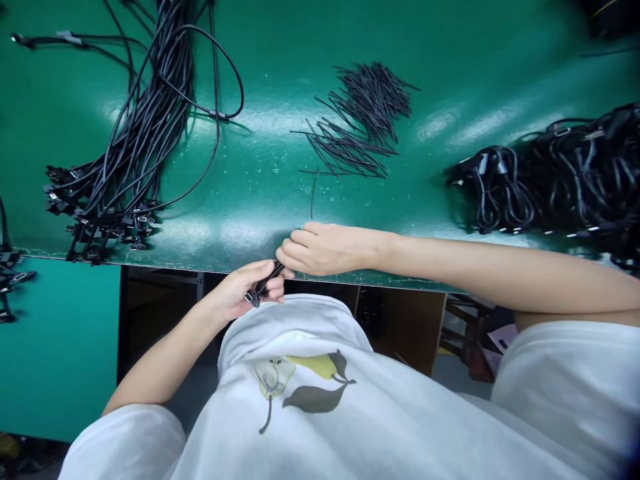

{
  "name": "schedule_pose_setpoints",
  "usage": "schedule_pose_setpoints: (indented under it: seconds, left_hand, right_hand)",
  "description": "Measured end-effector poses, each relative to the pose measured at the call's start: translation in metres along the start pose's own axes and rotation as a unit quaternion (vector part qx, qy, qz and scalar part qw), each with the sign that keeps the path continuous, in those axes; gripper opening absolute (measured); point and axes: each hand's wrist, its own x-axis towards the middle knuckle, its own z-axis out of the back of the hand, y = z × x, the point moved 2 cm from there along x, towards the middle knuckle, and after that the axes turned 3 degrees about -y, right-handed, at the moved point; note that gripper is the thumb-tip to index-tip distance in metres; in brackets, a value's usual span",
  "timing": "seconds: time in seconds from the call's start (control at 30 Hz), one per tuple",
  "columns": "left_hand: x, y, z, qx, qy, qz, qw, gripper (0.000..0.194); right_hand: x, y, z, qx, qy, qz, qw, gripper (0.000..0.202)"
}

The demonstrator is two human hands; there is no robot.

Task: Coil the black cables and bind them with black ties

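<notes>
Held at the table's front edge is a black cable [263,285], its metal-tipped connector pointing down toward my body. My left hand [250,287] is closed around it, the thumb pressed along its top. Against the other end of the held part, my right hand [320,250] is closed too, its fingers curled over the cable and hiding it. The rest of the cable is not visible. Just beyond my right hand lies a single thin black tie [313,193], and farther back is a loose pile of such ties [373,103].
A large bundle of long black cables [155,113] lies at the left, connectors toward the front edge. Coiled, tied cables [550,173] are heaped at the right. The green table [270,53] ends just before my body. More connectors [10,277] lie at the far left.
</notes>
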Motion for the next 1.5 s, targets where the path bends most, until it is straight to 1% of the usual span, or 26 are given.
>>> schedule_pose_setpoints:
  seconds: [0.1, 0.17, 0.2, 0.3, 0.4, 0.47, 0.57, 0.6, 0.67, 0.73, 0.77, 0.8, 0.83, 0.87, 0.93, 0.97, 1.0, 1.03, 1.07, 1.1, 1.17, 1.27, 1.33, 1.4, 1.47, 1.5]
  left_hand:
    - [0.003, -0.007, 0.0, 0.052, 0.024, -0.003, 0.998, 0.032]
    - [0.004, -0.011, 0.0, 0.152, 0.036, -0.025, 0.987, 0.036]
    - [0.004, -0.012, -0.001, 0.22, 0.033, -0.042, 0.974, 0.037]
    - [0.004, -0.013, -0.007, 0.415, -0.018, -0.105, 0.904, 0.033]
    - [0.003, -0.014, -0.016, 0.496, -0.116, -0.188, 0.84, 0.02]
    - [0.003, -0.016, -0.022, 0.541, -0.164, -0.261, 0.783, 0.02]
    - [0.008, -0.021, -0.029, 0.624, -0.178, -0.341, 0.68, 0.019]
    - [0.01, -0.022, -0.032, 0.643, -0.177, -0.351, 0.657, 0.019]
    - [0.016, -0.024, -0.035, 0.662, -0.177, -0.353, 0.637, 0.019]
    - [0.021, -0.026, -0.037, 0.66, -0.179, -0.35, 0.64, 0.018]
    - [0.024, -0.027, -0.038, 0.653, -0.179, -0.348, 0.649, 0.017]
    - [0.027, -0.028, -0.037, 0.641, -0.176, -0.344, 0.663, 0.017]
    - [0.03, -0.029, -0.035, 0.621, -0.175, -0.335, 0.687, 0.016]
    - [0.032, -0.03, -0.032, 0.59, -0.175, -0.321, 0.72, 0.016]
    - [0.035, -0.034, -0.025, 0.472, -0.179, -0.294, 0.812, 0.019]
    - [0.035, -0.036, -0.022, 0.388, -0.182, -0.283, 0.858, 0.022]
    - [0.035, -0.037, -0.019, 0.299, -0.181, -0.274, 0.896, 0.024]
    - [0.035, -0.039, -0.017, 0.215, -0.178, -0.268, 0.922, 0.026]
    - [0.034, -0.04, -0.016, 0.147, -0.173, -0.262, 0.938, 0.027]
    - [0.034, -0.041, -0.016, 0.098, -0.168, -0.256, 0.947, 0.027]
    - [0.034, -0.042, -0.017, 0.047, -0.159, -0.246, 0.955, 0.028]
    - [0.032, -0.04, -0.016, 0.018, -0.154, -0.247, 0.957, 0.03]
    - [0.027, -0.037, -0.014, 0.008, -0.158, -0.252, 0.955, 0.032]
    - [0.022, -0.035, -0.013, -0.002, -0.164, -0.258, 0.952, 0.032]
    - [0.017, -0.033, -0.013, -0.015, -0.168, -0.267, 0.949, 0.032]
    - [0.016, -0.032, -0.015, -0.019, -0.165, -0.271, 0.948, 0.032]
  right_hand:
    - [-0.002, -0.001, 0.001, -0.024, 0.008, 0.03, 0.999, 0.028]
    - [-0.004, 0.001, 0.001, -0.044, 0.014, 0.046, 0.998, 0.028]
    - [-0.005, 0.002, 0.001, -0.049, 0.017, 0.049, 0.997, 0.028]
    - [-0.009, 0.004, 0.0, -0.057, 0.024, 0.042, 0.997, 0.029]
    - [-0.013, 0.001, 0.005, -0.09, 0.012, -0.005, 0.996, 0.028]
    - [-0.017, -0.002, 0.012, -0.113, -0.005, -0.039, 0.993, 0.026]
    - [-0.023, -0.004, 0.022, -0.124, -0.007, -0.069, 0.99, 0.026]
    - [-0.025, -0.004, 0.025, -0.125, -0.003, -0.077, 0.989, 0.026]
    - [-0.029, -0.003, 0.026, -0.126, 0.002, -0.096, 0.987, 0.027]
    - [-0.032, -0.003, 0.026, -0.124, -0.007, -0.117, 0.985, 0.027]
    - [-0.033, -0.004, 0.025, -0.121, -0.016, -0.127, 0.984, 0.026]
    - [-0.035, -0.005, 0.024, -0.113, -0.026, -0.135, 0.984, 0.026]
    - [-0.038, -0.006, 0.023, -0.1, -0.035, -0.145, 0.984, 0.024]
    - [-0.042, -0.009, 0.022, -0.082, -0.045, -0.162, 0.982, 0.023]
    - [-0.052, -0.017, 0.021, -0.03, -0.074, -0.23, 0.97, 0.026]
    - [-0.058, -0.024, 0.02, -0.004, -0.089, -0.287, 0.954, 0.029]
    - [-0.063, -0.032, 0.019, 0.018, -0.095, -0.345, 0.933, 0.03]
    - [-0.067, -0.041, 0.016, 0.031, -0.088, -0.396, 0.914, 0.029]
    - [-0.069, -0.05, 0.013, 0.037, -0.067, -0.428, 0.9, 0.028]
    - [-0.068, -0.06, 0.009, 0.036, -0.036, -0.444, 0.894, 0.027]
    - [-0.06, -0.081, 0.003, 0.035, 0.027, -0.449, 0.892, 0.022]
    - [-0.047, -0.11, -0.001, 0.067, 0.093, -0.468, 0.876, 0.022]
    - [-0.044, -0.12, 0.0, 0.086, 0.119, -0.461, 0.875, 0.015]
    - [-0.045, -0.122, 0.003, 0.079, 0.106, -0.446, 0.885, 0.012]
    - [-0.046, -0.114, 0.006, 0.08, 0.043, -0.455, 0.886, 0.011]
    - [-0.045, -0.107, 0.005, 0.104, 0.003, -0.469, 0.877, 0.01]
